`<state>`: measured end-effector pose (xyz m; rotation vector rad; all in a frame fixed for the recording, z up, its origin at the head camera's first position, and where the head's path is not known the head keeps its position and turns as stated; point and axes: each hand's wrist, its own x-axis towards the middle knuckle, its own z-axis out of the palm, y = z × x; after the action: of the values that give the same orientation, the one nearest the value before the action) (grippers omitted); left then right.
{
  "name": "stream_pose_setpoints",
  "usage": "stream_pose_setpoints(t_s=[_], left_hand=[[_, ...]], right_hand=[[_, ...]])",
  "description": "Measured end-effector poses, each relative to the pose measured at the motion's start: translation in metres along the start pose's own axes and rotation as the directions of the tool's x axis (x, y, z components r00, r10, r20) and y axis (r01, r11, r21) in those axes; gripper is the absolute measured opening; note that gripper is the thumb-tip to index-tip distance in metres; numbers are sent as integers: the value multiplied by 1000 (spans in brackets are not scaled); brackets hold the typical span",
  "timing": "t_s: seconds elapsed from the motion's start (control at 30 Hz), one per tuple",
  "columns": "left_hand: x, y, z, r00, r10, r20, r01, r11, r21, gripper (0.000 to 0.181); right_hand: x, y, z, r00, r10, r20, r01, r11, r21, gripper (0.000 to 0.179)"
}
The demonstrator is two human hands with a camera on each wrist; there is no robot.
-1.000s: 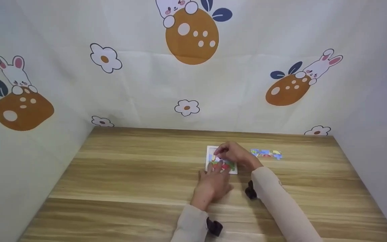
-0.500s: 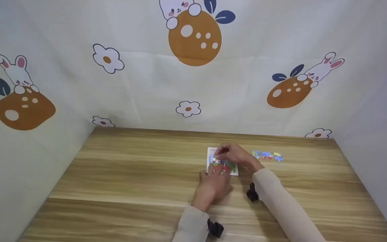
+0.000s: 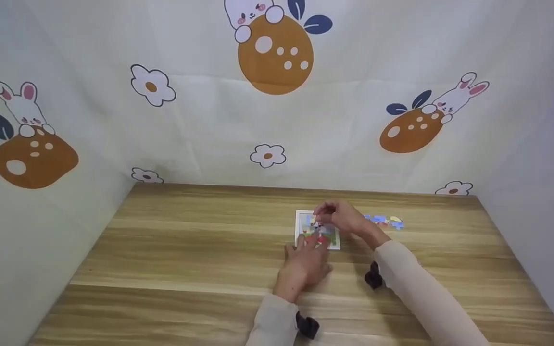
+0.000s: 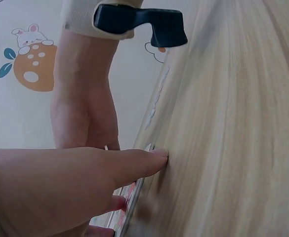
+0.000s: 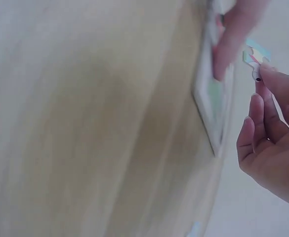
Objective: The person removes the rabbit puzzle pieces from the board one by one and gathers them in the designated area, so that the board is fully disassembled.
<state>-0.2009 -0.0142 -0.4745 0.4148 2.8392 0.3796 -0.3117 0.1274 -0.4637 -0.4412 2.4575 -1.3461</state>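
Observation:
A small jigsaw puzzle in a white-rimmed tray lies on the table, its lower part filled with a green and red picture. My left hand rests with spread, fairly straight fingers on the tray's near part, covering some of the picture. In the left wrist view, the thumb of the left hand lies along the tray's edge. Over the upper part of the tray, my right hand pinches a puzzle piece between thumb and index finger. That piece shows light blue, yellow and white, and sits above the tray in the right wrist view.
Several loose puzzle pieces lie in a row right of the tray, partly behind the right wrist. The wood-grain table meets a printed cloth backdrop behind and at both sides. Dark wrist mounts hang at both cuffs.
My right hand has shifted slightly right and up from the tray's upper left, and the pinched puzzle piece moved with it. The left hand stays in place on the tray.

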Motion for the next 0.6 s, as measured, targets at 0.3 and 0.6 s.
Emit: stream_pose_setpoints(t_s=[0.3,0.6], left_hand=[[-2,1,-1,1000,0,2,0,1000,-20,62],[-1,0,-1,1000,9,-6,-9,999,-47,61]], right_hand=[[-24,7,-40,996,-72,-52,67,994,-88,16],[-45,27,-67,995,-70,-67,63,992,-107,17]])
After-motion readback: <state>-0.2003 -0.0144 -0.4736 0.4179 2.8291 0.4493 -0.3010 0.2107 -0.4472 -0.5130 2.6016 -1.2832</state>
